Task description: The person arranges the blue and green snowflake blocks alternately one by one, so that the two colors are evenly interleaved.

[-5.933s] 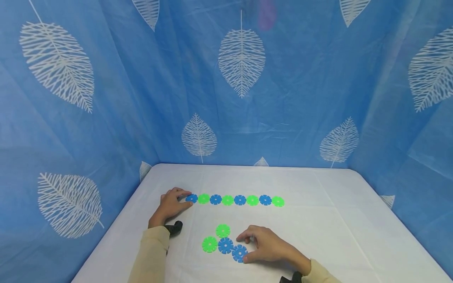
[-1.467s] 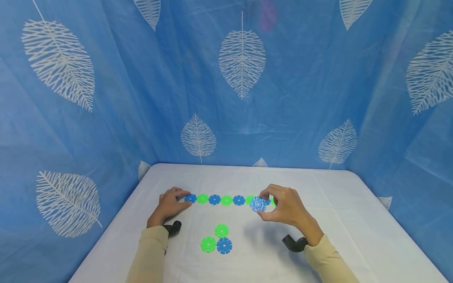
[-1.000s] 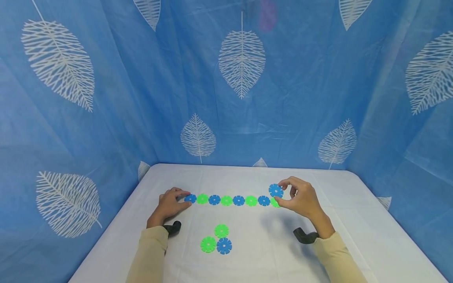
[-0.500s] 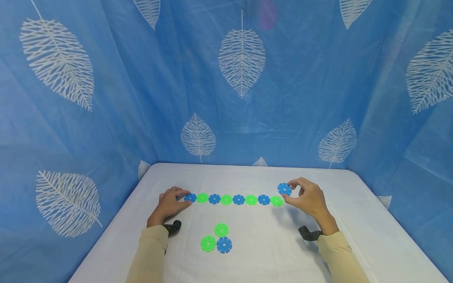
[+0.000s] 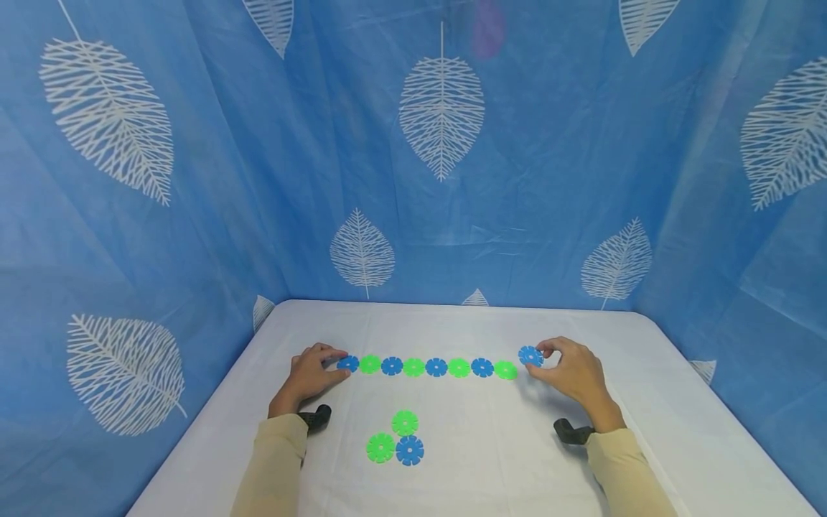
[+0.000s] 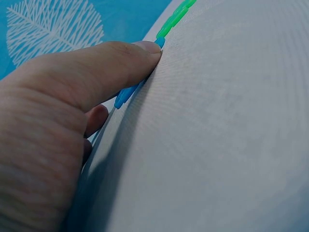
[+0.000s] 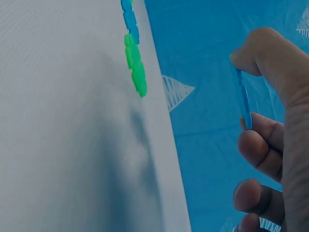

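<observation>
In the head view alternating blue and green notched plastic discs, flower-like interlocking pieces, lie in a straight row. My left hand [image 5: 311, 372] pinches the leftmost blue notched disc [image 5: 349, 364] between thumb and finger on the table. In the left wrist view its thumb [image 6: 130, 60] covers much of that disc's edge. My right hand [image 5: 575, 370] pinches another blue notched disc [image 5: 530, 356] at its rim, raised just beyond the row's right end, near the last green disc [image 5: 506, 370]. In the right wrist view this held disc [image 7: 244, 101] is edge-on, clear of the table.
Nearer me lie two green discs [image 5: 380, 448] and one blue disc [image 5: 410, 450] in a small cluster. A white cloth covers the table [image 5: 491, 459]. Blue leaf-patterned curtains [image 5: 530, 215] stand behind and at both sides.
My right hand took a blue disc from the near cluster, carried it over the row, then moved right and lower past the row's end. The left hand stays at the leftmost disc.
</observation>
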The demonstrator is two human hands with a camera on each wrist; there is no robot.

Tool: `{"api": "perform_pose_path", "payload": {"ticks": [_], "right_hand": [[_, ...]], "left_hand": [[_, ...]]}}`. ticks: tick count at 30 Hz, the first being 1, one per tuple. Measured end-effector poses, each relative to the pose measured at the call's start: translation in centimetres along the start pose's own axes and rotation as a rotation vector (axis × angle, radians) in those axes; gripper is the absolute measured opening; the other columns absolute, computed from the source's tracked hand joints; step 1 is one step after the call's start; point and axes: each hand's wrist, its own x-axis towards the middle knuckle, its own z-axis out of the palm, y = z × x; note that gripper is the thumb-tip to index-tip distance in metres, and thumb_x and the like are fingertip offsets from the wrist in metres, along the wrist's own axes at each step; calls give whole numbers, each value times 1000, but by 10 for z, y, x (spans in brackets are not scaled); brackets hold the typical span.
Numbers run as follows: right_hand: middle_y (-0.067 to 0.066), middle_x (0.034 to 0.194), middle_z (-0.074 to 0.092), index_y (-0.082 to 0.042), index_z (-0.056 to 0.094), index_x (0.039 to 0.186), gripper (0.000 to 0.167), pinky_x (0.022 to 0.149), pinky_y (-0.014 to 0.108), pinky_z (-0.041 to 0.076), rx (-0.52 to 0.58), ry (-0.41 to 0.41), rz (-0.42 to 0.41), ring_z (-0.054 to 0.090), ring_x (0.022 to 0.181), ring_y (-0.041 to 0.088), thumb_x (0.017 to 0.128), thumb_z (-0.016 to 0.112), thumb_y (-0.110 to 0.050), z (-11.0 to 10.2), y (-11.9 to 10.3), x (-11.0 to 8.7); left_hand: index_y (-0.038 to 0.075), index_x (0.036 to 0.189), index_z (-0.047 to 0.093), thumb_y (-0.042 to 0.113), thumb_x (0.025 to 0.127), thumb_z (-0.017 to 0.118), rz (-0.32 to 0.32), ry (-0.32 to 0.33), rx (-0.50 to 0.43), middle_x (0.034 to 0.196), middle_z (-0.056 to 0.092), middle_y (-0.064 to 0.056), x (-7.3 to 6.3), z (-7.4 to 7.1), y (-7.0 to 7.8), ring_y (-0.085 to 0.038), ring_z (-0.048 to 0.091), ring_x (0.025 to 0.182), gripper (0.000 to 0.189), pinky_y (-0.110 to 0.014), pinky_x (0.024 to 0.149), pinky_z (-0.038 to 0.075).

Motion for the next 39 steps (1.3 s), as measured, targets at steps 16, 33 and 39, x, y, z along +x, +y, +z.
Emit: {"api": "perform_pose_path", "payload": {"ticks": [16, 33, 39], "right_hand": [[-1, 86, 69, -16, 75, 100, 38, 56, 29, 40, -17, -105, 60, 54, 71, 15, 74, 83, -42, 6, 17, -4], [-3, 88, 71, -18, 75, 102, 38, 59, 35, 47, -38, -187, 67, 61, 74, 13, 76, 82, -46, 12, 23, -8], [-1, 88, 72, -15, 75, 103, 41, 58, 35, 47, -54, -193, 67, 62, 74, 14, 76, 82, -46, 15, 22, -8]], "left_hand": [[24, 124, 72, 39, 83, 78, 15, 2, -8, 127, 61, -8, -3, -2, 2, -32, 51, 125, 43, -56, 105, 23], [25, 124, 72, 41, 84, 77, 5, -5, -13, 128, 61, -7, -2, -1, -1, -31, 50, 127, 43, -55, 108, 21], [26, 123, 72, 40, 84, 78, 3, -4, -21, 126, 61, -6, -1, -1, -1, -30, 50, 126, 42, -54, 108, 21]]}}
